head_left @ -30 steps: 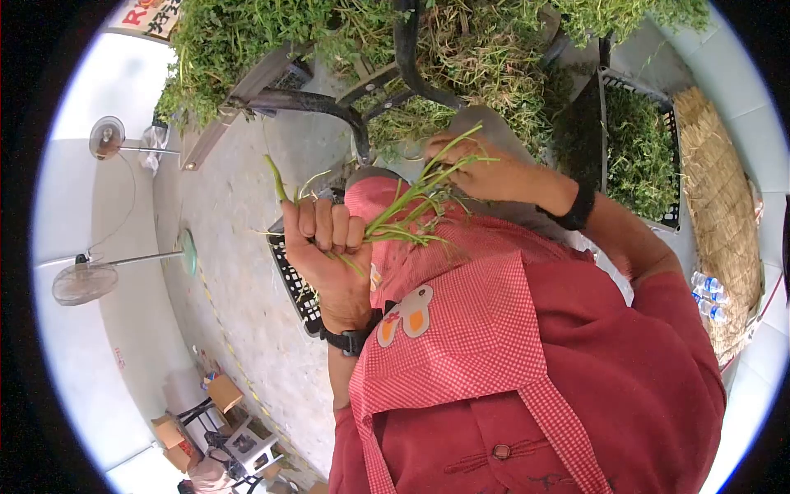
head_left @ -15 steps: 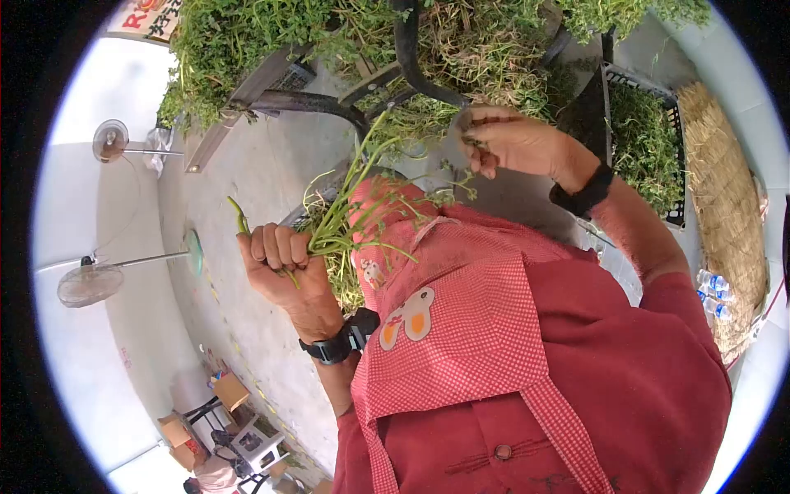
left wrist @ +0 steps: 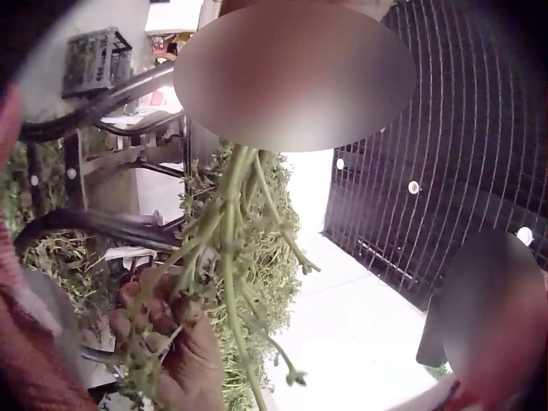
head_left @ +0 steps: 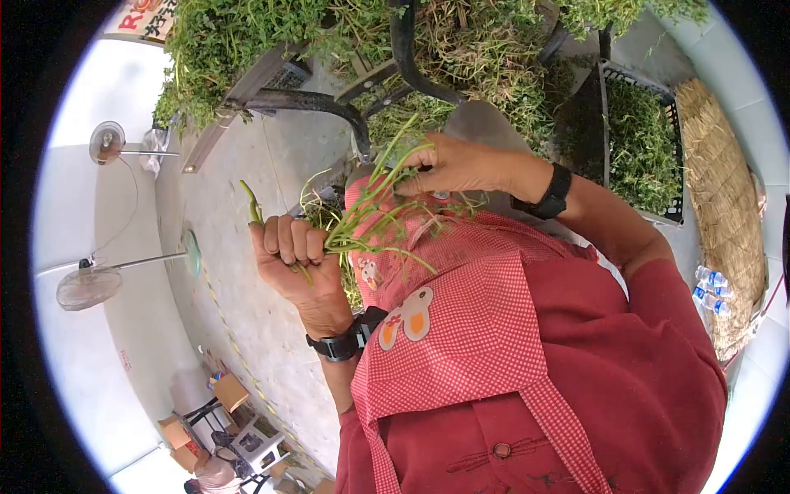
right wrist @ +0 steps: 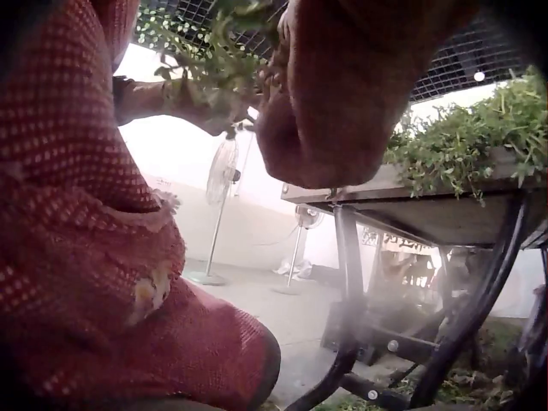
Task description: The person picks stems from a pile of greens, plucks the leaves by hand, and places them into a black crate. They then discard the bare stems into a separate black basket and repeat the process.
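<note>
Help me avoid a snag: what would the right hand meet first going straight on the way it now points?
The right hand would probably meet the green stems gripped in the left hand; depth is unclear, so its fingertips may be touching them.

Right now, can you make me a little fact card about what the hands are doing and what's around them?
Left hand: fist curled round some green stems
Right hand: fingers bent at the leafy ends; can't tell if they pinch
Clothes: red checked apron over a red top
On the table: a heap of leafy greens
Crate: black, more greens inside
Beside the crate: straw mat
Fans: two, one and another
</note>
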Demonstrator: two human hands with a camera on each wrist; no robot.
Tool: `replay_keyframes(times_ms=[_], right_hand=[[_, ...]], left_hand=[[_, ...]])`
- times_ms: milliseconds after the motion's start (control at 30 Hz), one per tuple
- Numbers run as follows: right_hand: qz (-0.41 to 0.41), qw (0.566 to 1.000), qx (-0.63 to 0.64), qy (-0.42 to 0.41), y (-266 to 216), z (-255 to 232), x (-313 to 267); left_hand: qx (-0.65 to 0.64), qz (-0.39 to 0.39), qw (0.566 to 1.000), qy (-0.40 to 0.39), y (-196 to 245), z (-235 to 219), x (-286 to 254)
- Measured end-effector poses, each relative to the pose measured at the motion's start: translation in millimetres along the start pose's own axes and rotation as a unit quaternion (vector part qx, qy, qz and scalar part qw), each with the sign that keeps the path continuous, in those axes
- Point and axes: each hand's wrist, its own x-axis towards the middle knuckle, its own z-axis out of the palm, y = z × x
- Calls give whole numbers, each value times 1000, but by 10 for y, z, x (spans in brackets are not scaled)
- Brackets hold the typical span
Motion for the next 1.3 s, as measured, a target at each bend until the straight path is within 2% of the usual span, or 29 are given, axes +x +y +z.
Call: replay_keyframes(times_ms=[33, 100, 133, 200, 233, 300, 333, 367, 400, 433, 467, 500, 567, 600, 667, 733, 800, 867, 933, 1000, 1067, 1133, 1233, 1300], right_hand=[[0, 1000, 0, 0, 55, -11, 21], [-44, 996, 1, 72, 179, -32, 46], [-43, 996, 1, 73, 219, -23, 24], [-11, 992, 27, 126, 227, -42, -48], [-9, 992, 27, 124, 200, -61, -96], [67, 990, 53, 109, 121, -131, -211], [68, 990, 55, 111, 154, -182, -262], [61, 988, -35, 137, 205, -280, -306], [53, 977, -125, 162, 269, -418, -354], [75, 981, -59, 169, 451, -680, -464], [96, 980, 6, 173, 617, -916, -552], [97, 981, 8, 171, 650, -961, -583], [29, 955, 250, 160, 727, -984, -653], [26, 955, 248, 163, 712, -971, -643], [65, 951, 291, 87, 656, -806, -581], [70, 953, 285, 72, 582, -621, -508], [90, 933, 346, 46, 492, -457, -448], [89, 940, 326, 40, 416, -319, -402], [77, 970, 229, -36, 367, -251, -380], [83, 978, 188, -33, 266, -106, -339], [87, 993, 75, -25, 187, -37, -329], [101, 991, 72, -46, 168, 29, -287], [128, 984, 125, -21, 112, 126, -278], [87, 984, 155, -25, 174, 159, -218]], left_hand=[[0, 0, 1000, 0, -12, 2, -3], [3, 1, 1000, 21, -56, 21, -15], [2, 0, 1000, 22, -90, 40, -18], [26, -11, 999, 17, -176, 68, 4], [18, -20, 1000, 17, -196, 55, 14], [3, -27, 999, 22, -238, 61, 13], [-11, -34, 999, 27, -254, 66, 13], [-11, -36, 999, 27, -195, 55, -12], [5, 1, 1000, 30, -66, 33, -47], [20, 37, 999, 32, 40, 19, -56], [20, 40, 999, 32, 94, 14, -44], [15, 40, 999, 7, 144, 15, -52], [17, 47, 999, -11, 222, -26, -53], [16, 44, 999, -15, 210, -26, -28], [5, 38, 999, -23, 194, -27, -27], [9, 44, 999, -21, 188, 8, -19], [14, 45, 999, -18, 188, 23, -28], [14, 46, 999, -21, 180, 26, -24], [16, 50, 999, -15, 171, 16, -26], [18, 56, 998, -10, 161, 17, -16], [1, 33, 999, -9, 135, 19, -10], [5, 32, 999, -16, 109, 5, 1], [8, 30, 999, -18, 61, 8, 7], [7, 31, 999, -12, 42, 9, 2]])
